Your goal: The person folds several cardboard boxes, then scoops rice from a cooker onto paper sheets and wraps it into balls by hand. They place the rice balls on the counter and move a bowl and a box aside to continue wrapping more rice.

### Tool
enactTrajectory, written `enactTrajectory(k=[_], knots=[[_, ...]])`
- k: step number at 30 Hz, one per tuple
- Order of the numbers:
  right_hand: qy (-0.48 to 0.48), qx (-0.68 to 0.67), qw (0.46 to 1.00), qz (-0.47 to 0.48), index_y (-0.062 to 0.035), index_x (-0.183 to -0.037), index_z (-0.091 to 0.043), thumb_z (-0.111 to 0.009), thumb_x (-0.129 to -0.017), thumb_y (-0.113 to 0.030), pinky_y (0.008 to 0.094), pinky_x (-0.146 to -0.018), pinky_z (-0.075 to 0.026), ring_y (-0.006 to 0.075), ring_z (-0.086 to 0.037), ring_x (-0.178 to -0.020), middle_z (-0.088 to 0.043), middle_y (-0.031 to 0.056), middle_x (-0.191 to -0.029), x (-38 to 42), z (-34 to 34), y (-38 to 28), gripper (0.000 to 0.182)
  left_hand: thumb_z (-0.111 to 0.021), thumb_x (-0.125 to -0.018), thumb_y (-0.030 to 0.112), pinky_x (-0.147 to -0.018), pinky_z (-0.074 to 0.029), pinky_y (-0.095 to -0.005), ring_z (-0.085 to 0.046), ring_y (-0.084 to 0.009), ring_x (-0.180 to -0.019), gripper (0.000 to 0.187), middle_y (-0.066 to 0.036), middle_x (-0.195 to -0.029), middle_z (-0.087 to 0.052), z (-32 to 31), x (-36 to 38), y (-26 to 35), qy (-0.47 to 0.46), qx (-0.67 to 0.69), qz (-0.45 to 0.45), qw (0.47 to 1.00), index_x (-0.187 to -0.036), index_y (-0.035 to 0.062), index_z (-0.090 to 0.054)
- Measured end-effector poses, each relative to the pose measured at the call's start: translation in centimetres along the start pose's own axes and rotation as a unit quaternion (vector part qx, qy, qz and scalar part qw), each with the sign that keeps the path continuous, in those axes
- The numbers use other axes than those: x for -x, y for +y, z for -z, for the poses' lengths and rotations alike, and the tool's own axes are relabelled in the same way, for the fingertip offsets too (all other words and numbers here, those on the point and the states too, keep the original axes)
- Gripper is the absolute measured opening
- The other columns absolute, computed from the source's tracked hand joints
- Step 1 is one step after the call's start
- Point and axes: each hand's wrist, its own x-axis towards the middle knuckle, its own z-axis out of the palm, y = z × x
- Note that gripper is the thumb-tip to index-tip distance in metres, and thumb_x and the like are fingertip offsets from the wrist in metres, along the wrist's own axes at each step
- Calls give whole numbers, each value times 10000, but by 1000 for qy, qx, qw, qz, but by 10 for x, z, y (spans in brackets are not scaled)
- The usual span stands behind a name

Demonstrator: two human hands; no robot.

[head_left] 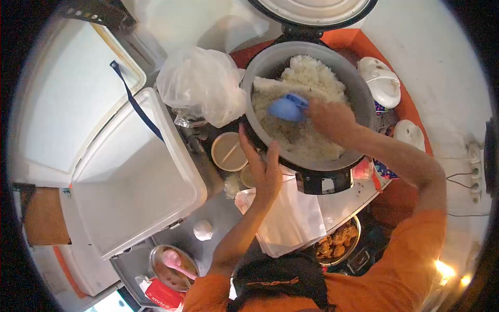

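A large rice cooker (251, 112) stands with its lid (317, 9) raised, and white rice (314, 73) fills much of its grey pot. My right hand (332, 122) is closed around a blue rice scoop (286, 107), which rests in or just over the rice. Motion smears the scoop a little, and its handle is mostly hidden by my fingers. Against the cooker's near left side lies my left hand (264, 169), fingers stretched out and apart, touching the outer wall near the rim.
Left of the cooker sit a clear plastic bag (200, 83) and a round tub (228, 151). A white cooler box (140, 177) stands open further left. Paper sheets (291, 218) lie in front, beside a bowl of fried food (340, 239). A pink ladle (176, 262) rests in a metal bowl (158, 252).
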Motion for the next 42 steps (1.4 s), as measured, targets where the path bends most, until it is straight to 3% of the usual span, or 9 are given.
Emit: enactTrajectory(k=[6, 9, 20, 26, 32, 34, 37, 39, 42], knots=[[37, -41, 949, 309, 77, -927, -654, -630, -814, -159, 515, -620, -570, 437, -705, -695, -698, 253, -785, -35, -66, -1, 263, -427, -1066, 304, -1220, -129, -384, -179, -284, -1506, 726, -184, -1658, -131, -6, -17, -16, 45, -19, 14, 999, -1613, 34, -32], [-245, 44, 938, 243, 72, -811, -689, -615, -817, -194, 521, -673, -566, 443, -701, -720, -680, 291, -769, -30, -26, -24, 276, -438, -1064, 307, -1223, -122, -382, -166, -277, -1514, 739, -177, -1668, -106, -3, -16, -14, 39, 13, 33, 999, -1617, 45, -24], [-216, -166, 956, 110, 37, -912, -671, -458, -1035, -327, 504, -618, -526, 398, -676, -651, -673, 243, -735, 10, 2, -8, 439, -456, -1058, 316, -1228, -113, -378, -166, -281, -1523, 726, -159, -1672, -117, 7, -20, -17, 18, -13, 24, 999, -1612, 46, -73], [-262, -493, 825, -90, -37, -922, -582, -484, -1060, -373, 288, -371, -372, 91, -421, -421, -495, -11, -601, 56, 56, 28, 376, -515, -1024, 318, -1215, -195, -467, -243, -336, -1488, 715, -214, -1616, -231, 67, 78, -70, 44, -146, 13, 988, -1577, 0, -193], [-185, -799, 561, -116, -64, -1320, -539, -535, -1009, -180, 342, -627, -550, 209, -660, -772, -670, 55, -876, 185, 23, 26, 332, -659, -923, 224, -1139, -311, -538, -366, -451, -1370, 788, -322, -1486, -359, 161, 264, -171, 43, -543, 118, 831, -1529, -49, -235], [-150, -833, 523, -97, -61, -1374, -511, -596, -977, -139, 337, -696, -569, 209, -674, -876, -690, 61, -994, 229, -14, 5, 413, -692, -904, 202, -1040, -437, -498, -503, -451, -1254, 820, -344, -1435, -412, 153, 259, -160, 83, -441, 72, 891, -1522, -64, -223], [-255, -756, 555, -233, -49, -1349, -538, -685, -942, -155, 314, -728, -567, 174, -657, -902, -680, 55, -1059, 266, -60, -58, 446, -669, -908, 107, -926, -512, -453, -589, -428, -1159, 749, -320, -1335, -502, 176, 268, -182, 81, -360, 144, 918, -1498, -63, -241], [-314, -720, 608, -117, -45, -1214, -566, -546, -1039, -298, 282, -477, -424, 97, -473, -545, -509, -41, -706, 254, -95, -103, 308, -660, -903, 68, -910, -516, -443, -596, -423, -1164, 724, -310, -1304, -525, 186, 264, -167, 81, -366, 170, 912, -1489, -57, -254], [-110, -406, 905, -60, -37, -1088, -571, -567, -1018, -299, 379, -553, -477, 302, -606, -600, -651, 117, -745, 252, -194, -161, 270, -676, -886, 89, -970, -475, -477, -532, -429, -1265, 768, -318, -1364, -491, 207, 269, -157, 99, -411, 158, 892, -1509, -37, -244]])
